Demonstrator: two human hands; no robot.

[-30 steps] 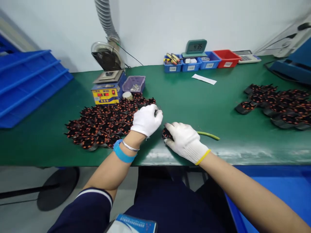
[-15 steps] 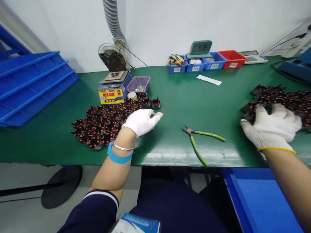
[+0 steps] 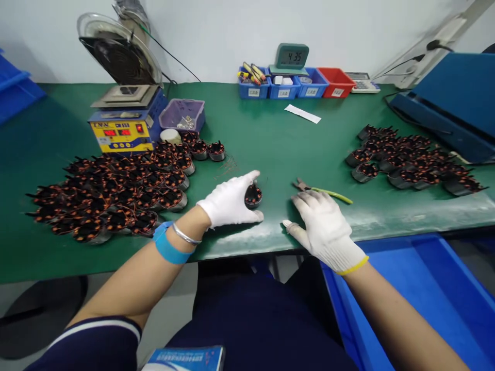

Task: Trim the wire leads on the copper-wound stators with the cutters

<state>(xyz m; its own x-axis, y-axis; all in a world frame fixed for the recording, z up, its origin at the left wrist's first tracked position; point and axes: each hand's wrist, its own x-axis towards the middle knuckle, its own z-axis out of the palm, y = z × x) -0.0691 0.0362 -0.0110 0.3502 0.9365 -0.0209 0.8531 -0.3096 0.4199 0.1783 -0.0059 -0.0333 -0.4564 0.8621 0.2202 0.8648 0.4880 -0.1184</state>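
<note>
Both my hands wear white gloves. My left hand (image 3: 230, 203) is closed round a small black coil wound with copper wire (image 3: 253, 195), held on the green bench mat (image 3: 270, 149). My right hand (image 3: 323, 224) lies over the green-handled pliers (image 3: 328, 192), fingers reaching onto them; whether it grips them is unclear. A large heap of the same coils (image 3: 116, 193) lies left of my left hand. A second heap of coils (image 3: 410, 159) lies to the right.
A yellow-and-blue solder pot (image 3: 124, 121) with a fan stands at the back left beside a purple tray (image 3: 182, 114). Small blue and red bins (image 3: 294, 87), a clock (image 3: 292, 55) and a paper strip (image 3: 302, 113) sit at the back. A blue crate (image 3: 425, 288) is below right.
My right hand came back from the right coil heap to the pliers. My left hand now holds one coil on the mat near the bench edge. The view has shifted closer.
</note>
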